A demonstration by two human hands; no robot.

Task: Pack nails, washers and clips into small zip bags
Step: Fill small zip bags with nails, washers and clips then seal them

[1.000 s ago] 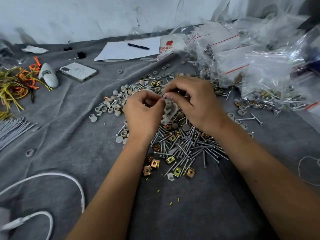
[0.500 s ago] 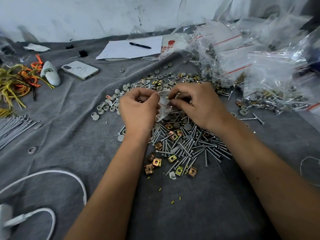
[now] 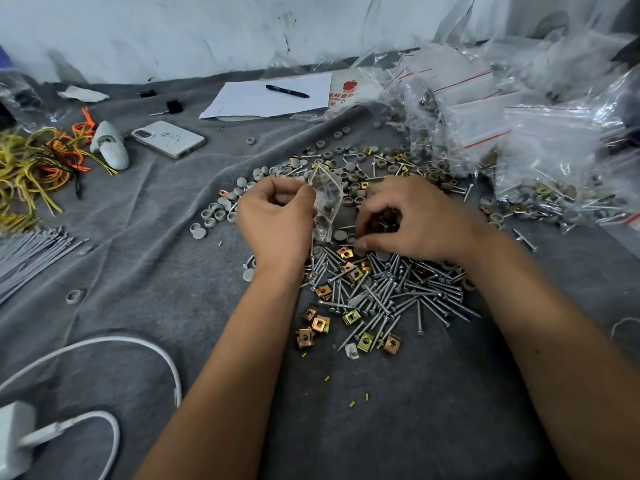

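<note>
Left fingers: the left hand (image 3: 277, 220), centre of the frame, has its fingers curled in, with thumb and forefinger pinching the top edge of a small zip bag (image 3: 325, 199); the bag hangs upright with a few dark pieces inside.
Right fingers: the right hand (image 3: 412, 216), just right of the bag, is curled downward like a claw, fingertips (image 3: 362, 243) pressed into the loose pile; some small dark parts sit under the palm, though which kind I cannot tell.
Change: half a second ago both hands were working the bag's mouth together; now the right has let go and dropped to the heap, while the left holds the bag alone.
Meaning: the bag seems to be open and taking parts, so this reads as a gathering step, not sealing.
Parts: grey washers (image 3: 221, 211) lie centre-left, nails (image 3: 398, 289) and brass clips (image 3: 320, 323) below centre.
Packed bags: filled bags (image 3: 540, 157) are heaped at the upper right.
</note>
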